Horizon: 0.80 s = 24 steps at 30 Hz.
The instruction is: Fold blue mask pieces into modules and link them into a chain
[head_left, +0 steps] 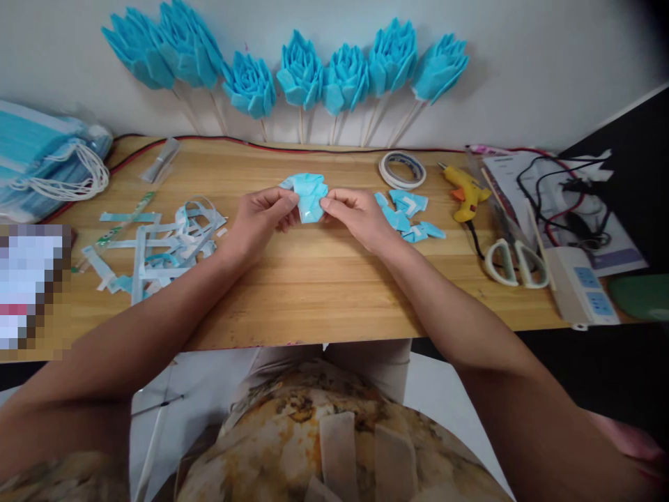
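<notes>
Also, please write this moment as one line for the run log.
left hand: pinching blue piece | right hand: pinching same piece | glue gun: on table

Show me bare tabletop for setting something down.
Bare table runs from the left hand and right hand to the front edge; more lies behind them, between the plastic bag and tape roll. Left is crowded with strips and masks, right with blue pieces, glue gun and scissors.

Single head-worn view, facing forward and down; wearer's torso (293,446) close at bottom, worktop (313,293) mid-frame, wall (523,70) beyond.
</notes>
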{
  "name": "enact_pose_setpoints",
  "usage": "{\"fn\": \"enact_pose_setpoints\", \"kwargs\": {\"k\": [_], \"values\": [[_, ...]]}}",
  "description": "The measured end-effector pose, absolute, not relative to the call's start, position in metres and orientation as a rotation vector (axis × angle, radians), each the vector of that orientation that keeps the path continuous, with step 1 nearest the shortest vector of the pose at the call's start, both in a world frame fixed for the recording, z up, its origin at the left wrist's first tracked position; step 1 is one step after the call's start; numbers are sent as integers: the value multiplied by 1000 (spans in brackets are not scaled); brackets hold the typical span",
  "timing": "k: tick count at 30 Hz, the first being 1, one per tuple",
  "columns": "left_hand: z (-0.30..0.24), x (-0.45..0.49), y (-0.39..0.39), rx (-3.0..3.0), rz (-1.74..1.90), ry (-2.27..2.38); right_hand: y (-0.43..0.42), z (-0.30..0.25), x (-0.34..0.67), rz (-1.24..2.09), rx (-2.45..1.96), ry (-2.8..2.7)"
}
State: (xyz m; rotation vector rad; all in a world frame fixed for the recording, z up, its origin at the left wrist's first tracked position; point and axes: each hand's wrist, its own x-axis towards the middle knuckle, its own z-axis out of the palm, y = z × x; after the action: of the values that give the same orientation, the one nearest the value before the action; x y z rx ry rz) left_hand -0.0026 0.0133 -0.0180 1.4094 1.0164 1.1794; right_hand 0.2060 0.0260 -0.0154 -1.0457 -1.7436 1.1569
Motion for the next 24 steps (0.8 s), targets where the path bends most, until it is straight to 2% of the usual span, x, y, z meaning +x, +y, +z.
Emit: {"fn": "enact_pose_setpoints", "kwargs": {"k": [11,24], "values": [[-18,-3,13,1371,1141,1009,25,-14,205,1132,-1058,-1704],[-21,-3,14,1490,1129,990,24,-17,201,1343,-986,-1601]]}}
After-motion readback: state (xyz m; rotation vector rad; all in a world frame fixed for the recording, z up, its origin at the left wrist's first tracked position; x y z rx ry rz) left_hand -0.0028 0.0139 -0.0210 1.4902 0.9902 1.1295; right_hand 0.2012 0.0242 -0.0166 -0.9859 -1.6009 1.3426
